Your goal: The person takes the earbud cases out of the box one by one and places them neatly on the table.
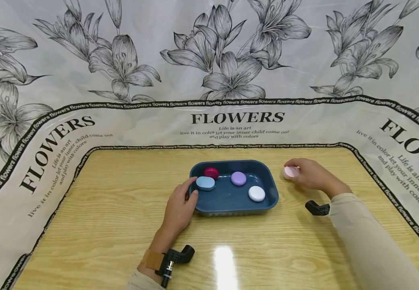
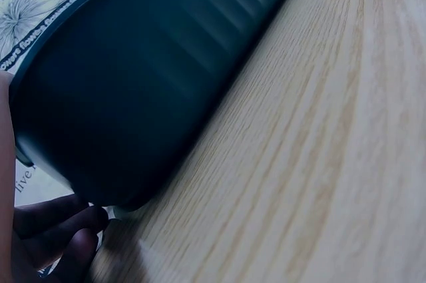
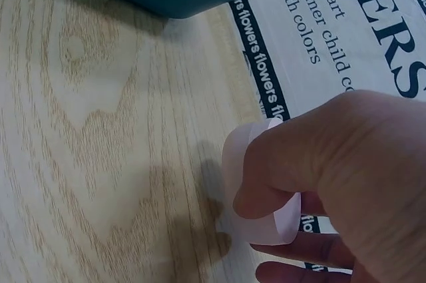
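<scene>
A dark blue plastic tub [image 1: 227, 204] sits on the table, its rim facing up. Inside lie a light blue oval piece [image 1: 205, 183], a crimson round piece [image 1: 211, 173], a lilac round piece [image 1: 238, 178] and a white round piece [image 1: 256, 193], all smooth and soap-like. My left hand [image 1: 179, 207] grips the tub's left end, thumb and forefinger at the rim; in the left wrist view other fingers [image 2: 50, 226] curl by its lower edge. Right of the tub, my right hand [image 1: 309, 175] pinches a pale pink rounded piece [image 3: 259, 190] low over the table; part of it is hidden by the thumb.
The wooden table [image 1: 122, 225] runs up to a white flower-print sheet [image 1: 238, 125] that rises behind and on both sides. Black camera mounts sit at the left wrist [image 1: 182, 254] and the right wrist [image 1: 317, 208]. A bright reflection lies on the near tabletop.
</scene>
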{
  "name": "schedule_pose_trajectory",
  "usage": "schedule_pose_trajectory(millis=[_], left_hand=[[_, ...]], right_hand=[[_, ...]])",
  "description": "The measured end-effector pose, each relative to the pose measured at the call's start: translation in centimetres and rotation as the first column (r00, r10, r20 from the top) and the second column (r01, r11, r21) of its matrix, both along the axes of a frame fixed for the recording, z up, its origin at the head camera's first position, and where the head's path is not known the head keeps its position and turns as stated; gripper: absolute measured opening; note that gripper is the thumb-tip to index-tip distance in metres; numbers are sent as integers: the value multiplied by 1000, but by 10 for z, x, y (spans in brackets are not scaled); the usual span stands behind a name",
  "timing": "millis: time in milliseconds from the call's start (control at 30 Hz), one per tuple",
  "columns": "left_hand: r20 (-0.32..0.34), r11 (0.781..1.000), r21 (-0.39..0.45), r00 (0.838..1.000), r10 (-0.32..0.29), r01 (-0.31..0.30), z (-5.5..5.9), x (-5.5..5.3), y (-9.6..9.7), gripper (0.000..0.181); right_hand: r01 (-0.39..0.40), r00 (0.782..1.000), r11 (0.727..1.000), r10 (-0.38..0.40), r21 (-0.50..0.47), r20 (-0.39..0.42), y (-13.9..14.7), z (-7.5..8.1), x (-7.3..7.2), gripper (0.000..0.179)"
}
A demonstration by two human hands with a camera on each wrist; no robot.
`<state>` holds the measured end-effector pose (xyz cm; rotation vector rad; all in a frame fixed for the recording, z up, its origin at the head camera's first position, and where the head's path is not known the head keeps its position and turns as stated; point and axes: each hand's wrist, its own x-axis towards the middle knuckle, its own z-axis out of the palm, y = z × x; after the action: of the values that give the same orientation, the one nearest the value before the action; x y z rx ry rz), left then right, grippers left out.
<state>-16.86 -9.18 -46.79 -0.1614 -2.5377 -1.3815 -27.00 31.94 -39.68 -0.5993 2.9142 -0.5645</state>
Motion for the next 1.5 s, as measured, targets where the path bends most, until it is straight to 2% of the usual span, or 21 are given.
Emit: schedule_pose_trajectory(millis=[367, 733, 967, 1500], left_hand=[[5, 1000, -1, 1000, 0, 0, 2, -1, 2, 40], [-3, 1000, -1, 1000, 7, -7, 5, -4, 1, 40], [-13, 1000, 0, 1000, 16, -16, 4, -4, 0, 40], [6, 1000, 6, 1000, 15, -16, -1, 3, 2, 40]], right_hand=[[-15, 1000, 999, 15, 39, 0, -10, -3, -7, 44], [-36, 999, 997, 35, 66, 5, -14, 5, -12, 51], [-56, 998, 995, 54, 84, 16, -16, 4, -15, 49], [-43, 999, 989, 40, 143, 19, -15, -4, -2, 52]])
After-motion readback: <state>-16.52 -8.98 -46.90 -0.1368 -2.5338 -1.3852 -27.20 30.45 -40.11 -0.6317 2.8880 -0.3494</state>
